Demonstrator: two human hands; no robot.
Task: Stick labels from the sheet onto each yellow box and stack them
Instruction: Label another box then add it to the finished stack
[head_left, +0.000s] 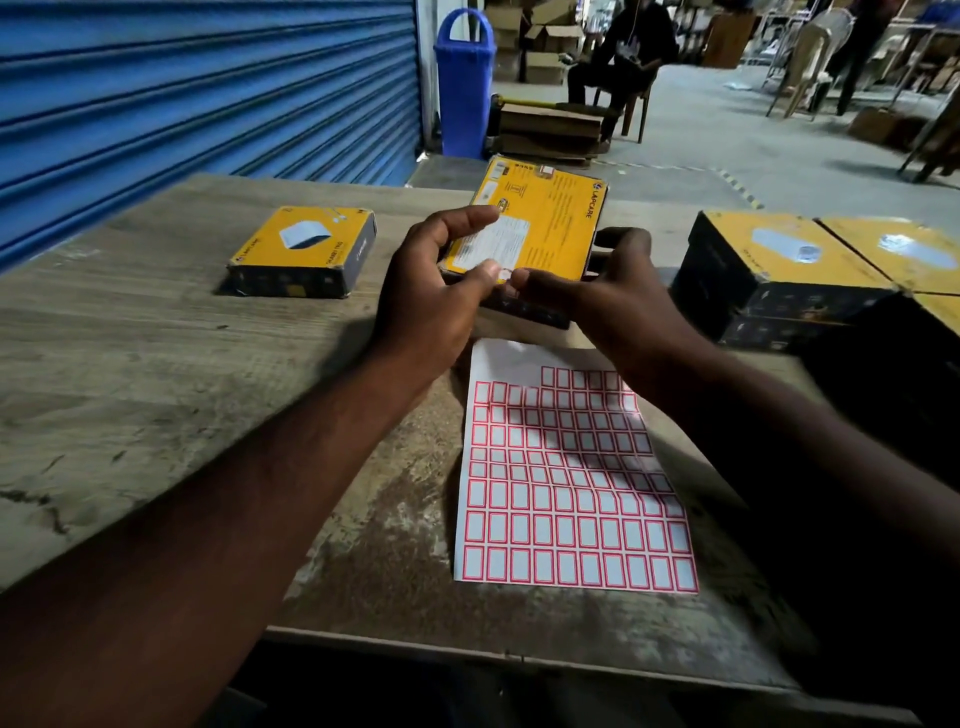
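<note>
While the flat yellow cardboard box (550, 218) is held tilted above the middle of the worn wooden table (156, 374), printed face up and far edge raised, both hands meet at its near edge.

- Left hand (431, 296): thumb lies across the top face and the fingers curl under the box, gripping it.
- Right hand (618, 296): thumb sits against the right side and the fingers curl in at the near edge, gripping the box.
- A small white label (503, 271) sits at the near edge where the fingertips of the two hands come together. How far it is stuck down cannot be told.
- A white label sheet with red-bordered rectangles (566, 493) lies flat on the table just below the hands. Its upper left corner is bare backing.
- A second yellow box (304, 252) lies flat on the table to the left, well apart from the hands.
- A group of yellow-topped boxes with dark sides (779, 265) stands at the right edge of the table, side by side and apparently two layers deep.

Background: a blue roller shutter (208, 88), a blue plastic bin (464, 88) and a seated person in dark clothing (634, 57). The frame is motion-blurred.
</note>
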